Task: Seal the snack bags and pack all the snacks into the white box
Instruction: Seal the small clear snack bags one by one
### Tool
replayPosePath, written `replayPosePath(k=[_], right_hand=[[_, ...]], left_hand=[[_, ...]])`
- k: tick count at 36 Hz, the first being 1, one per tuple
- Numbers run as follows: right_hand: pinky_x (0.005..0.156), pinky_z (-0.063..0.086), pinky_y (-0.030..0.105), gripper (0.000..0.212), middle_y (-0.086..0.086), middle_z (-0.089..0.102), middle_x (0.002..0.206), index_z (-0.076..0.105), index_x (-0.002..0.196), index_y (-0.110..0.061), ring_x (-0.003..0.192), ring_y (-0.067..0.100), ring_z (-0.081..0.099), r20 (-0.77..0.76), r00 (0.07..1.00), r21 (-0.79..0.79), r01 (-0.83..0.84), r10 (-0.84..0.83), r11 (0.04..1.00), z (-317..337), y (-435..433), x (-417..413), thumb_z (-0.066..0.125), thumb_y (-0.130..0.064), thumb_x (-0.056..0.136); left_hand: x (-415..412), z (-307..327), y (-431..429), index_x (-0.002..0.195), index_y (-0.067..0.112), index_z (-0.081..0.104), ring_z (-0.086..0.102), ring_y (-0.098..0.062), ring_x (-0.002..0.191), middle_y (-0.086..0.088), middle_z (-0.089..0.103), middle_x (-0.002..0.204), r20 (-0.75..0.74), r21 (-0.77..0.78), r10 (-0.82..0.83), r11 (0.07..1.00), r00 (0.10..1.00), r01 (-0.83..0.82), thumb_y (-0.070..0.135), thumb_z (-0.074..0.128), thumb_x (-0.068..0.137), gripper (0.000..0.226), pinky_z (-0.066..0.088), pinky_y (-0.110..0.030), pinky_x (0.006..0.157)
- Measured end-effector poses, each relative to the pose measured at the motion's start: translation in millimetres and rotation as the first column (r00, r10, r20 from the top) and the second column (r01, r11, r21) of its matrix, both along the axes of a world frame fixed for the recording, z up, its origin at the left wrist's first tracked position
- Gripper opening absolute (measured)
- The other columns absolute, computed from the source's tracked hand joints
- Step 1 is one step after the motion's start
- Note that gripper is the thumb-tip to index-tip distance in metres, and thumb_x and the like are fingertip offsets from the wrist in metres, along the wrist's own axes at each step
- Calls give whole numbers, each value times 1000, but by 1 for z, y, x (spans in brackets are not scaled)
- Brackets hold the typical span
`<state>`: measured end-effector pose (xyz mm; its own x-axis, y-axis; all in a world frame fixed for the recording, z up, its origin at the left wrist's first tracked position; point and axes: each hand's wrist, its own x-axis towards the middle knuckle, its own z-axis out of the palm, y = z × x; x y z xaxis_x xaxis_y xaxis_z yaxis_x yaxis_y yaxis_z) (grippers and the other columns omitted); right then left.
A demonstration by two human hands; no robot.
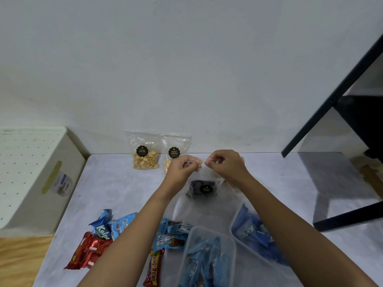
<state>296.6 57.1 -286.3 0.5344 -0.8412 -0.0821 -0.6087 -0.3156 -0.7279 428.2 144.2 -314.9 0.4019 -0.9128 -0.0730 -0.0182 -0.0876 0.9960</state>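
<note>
My left hand (185,167) and my right hand (224,165) pinch the top edge of a clear snack bag (202,188) that holds dark snacks and carries a black round label. The bag hangs upright just above the table. Two more clear bags lean on the wall behind: one with yellow nuts (145,150) and one with coloured biscuits (175,151), partly hidden by my left hand. The white box (35,179) with a perforated top stands at the left of the table.
Blue and red wrapped snacks (99,239) lie at the front left, with a blue packet (172,235) and a red bar (153,268) nearer the middle. Two clear plastic tubs (209,257) (255,233) hold blue packets. A black frame (331,100) stands at the right.
</note>
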Motion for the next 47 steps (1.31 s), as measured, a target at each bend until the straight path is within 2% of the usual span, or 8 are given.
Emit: replayPosePath(k=[9,18,24,28,34,39,42,47], right_hand=[[84,51,47,15,-13,63,62,67,63,-25,75,14,62,75,994,102,72,-80,992,-1,1,5,71,-39,67],[62,45,10,8,-12,60,60,74,85,-14,66,4,58,69,996,258,-64,48,964,12,-25,-21,73,-10,78],[56,44,13,22,-5,64,65,72,71,-13,43,-4,50,67,997,270,27,-46,962,11,-23,-13,63,4,80],[51,42,5,14,-6,65,69,73,76,-7,52,-2,56,131,986,245,69,-103,967,13,-20,-11,64,3,80],[49,39,3,9,-23,53,39,73,82,-2,41,-7,49,164,982,240,55,-96,969,14,-15,-9,66,3,80],[49,40,5,7,-17,56,47,73,80,-3,43,-1,45,182,975,243,81,-128,967,13,-12,-8,67,0,80],[47,38,4,7,-17,49,39,73,78,-7,42,0,44,196,974,229,68,-114,971,10,-10,-8,68,-3,80],[58,42,5,5,-7,62,68,72,79,-7,65,5,54,236,971,74,9,-26,997,6,-3,-9,68,-4,80]], left_hand=[[5,4,0,80,10,67,60,-2,69,-1,64,76,52,12,-41,999,998,40,7,60,88,11,49,-15,69],[26,1,11,90,2,69,66,3,66,-3,68,80,23,38,30,999,999,-30,4,63,84,8,48,-8,64],[28,1,10,87,7,71,66,5,68,4,69,79,21,42,23,999,1000,-24,4,66,82,8,48,-7,64],[32,3,10,91,6,72,69,-2,67,2,72,78,2,22,64,998,998,-64,3,69,79,13,50,-10,61],[35,6,8,79,8,73,68,-8,60,3,71,60,36,18,122,992,992,-123,6,75,74,6,47,-11,52],[33,-3,9,82,11,74,71,-18,70,-7,74,72,60,19,158,987,986,-159,13,74,77,5,53,-22,63],[27,-5,9,91,10,70,65,-6,78,-4,71,86,205,-11,207,978,957,-210,17,70,82,11,49,-15,65],[13,4,12,86,14,50,43,-6,74,3,48,85,340,-16,434,889,834,-457,29,72,80,28,37,-10,62]])
